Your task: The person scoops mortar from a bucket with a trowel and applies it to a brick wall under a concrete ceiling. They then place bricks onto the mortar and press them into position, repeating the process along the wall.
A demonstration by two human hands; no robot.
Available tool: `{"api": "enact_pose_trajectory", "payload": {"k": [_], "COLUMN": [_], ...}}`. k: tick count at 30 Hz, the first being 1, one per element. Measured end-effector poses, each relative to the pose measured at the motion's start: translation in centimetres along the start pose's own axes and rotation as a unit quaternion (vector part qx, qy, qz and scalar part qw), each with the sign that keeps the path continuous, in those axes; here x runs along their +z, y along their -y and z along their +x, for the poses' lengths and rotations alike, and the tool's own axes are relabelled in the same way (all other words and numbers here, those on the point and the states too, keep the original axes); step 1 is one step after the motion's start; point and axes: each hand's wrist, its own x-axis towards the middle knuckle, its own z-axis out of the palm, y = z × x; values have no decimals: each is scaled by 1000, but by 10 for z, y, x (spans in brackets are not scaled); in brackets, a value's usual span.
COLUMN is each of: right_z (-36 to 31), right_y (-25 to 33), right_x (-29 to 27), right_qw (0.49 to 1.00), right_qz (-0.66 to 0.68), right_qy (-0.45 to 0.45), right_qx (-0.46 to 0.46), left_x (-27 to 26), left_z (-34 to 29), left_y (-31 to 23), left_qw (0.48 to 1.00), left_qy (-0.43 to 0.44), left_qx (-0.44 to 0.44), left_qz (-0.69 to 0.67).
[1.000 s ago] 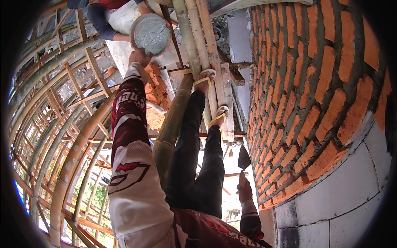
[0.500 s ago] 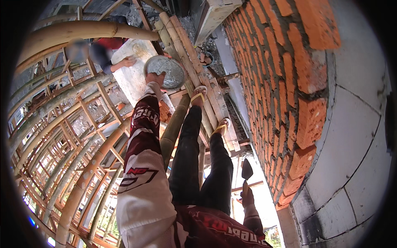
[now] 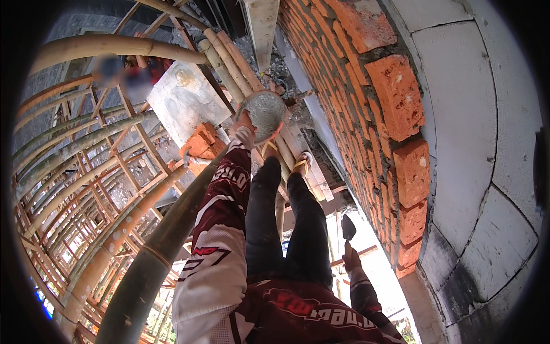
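Note:
A round basin of wet grey mortar (image 3: 267, 116) hangs over the bamboo walkway, above my feet. My left hand (image 3: 244, 122) is closed on its near left rim, with the arm stretched out. Low on the right, my right hand (image 3: 351, 260) grips the handle of a trowel (image 3: 348, 227), its dark pointed blade upward. The trowel is apart from the basin and from the brick wall (image 3: 366, 109) on my right.
I stand on bamboo poles and planks (image 3: 312, 180). A pale stained board (image 3: 184, 103) and stacked orange bricks (image 3: 204, 141) lie left of the basin. A thick bamboo pole (image 3: 152, 258) runs beside my left arm. Another person (image 3: 146, 71) is behind the board.
The basin and my left hand have moved right, off the board's edge and over the walkway. The other person's hand has left the board. My view has shifted; the trowel stays in my right hand.

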Motion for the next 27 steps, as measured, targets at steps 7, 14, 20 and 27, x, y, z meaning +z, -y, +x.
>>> {"api": "enact_pose_trajectory", "payload": {"k": [7, 14, 20, 27], "right_z": [31, 68, 107, 191], "right_y": [-58, -32, 73, 185], "right_x": [32, 31, 2, 23], "right_qw": [997, 994, 963, 973], "right_qz": [53, 2, -257, -106], "right_qy": [-28, -17, 27, -81], "right_qx": [-57, -110, -74, -191], "left_x": [18, 27, 16, 27], "left_z": [5, 38, 38, 57], "left_y": [80, 126, 138, 127], "left_qw": [998, 996, 944, 934], "left_qy": [22, 23, 122, 112], "left_qx": [-52, -25, 142, 113], "left_qz": [3, 81, 270, 320]}}
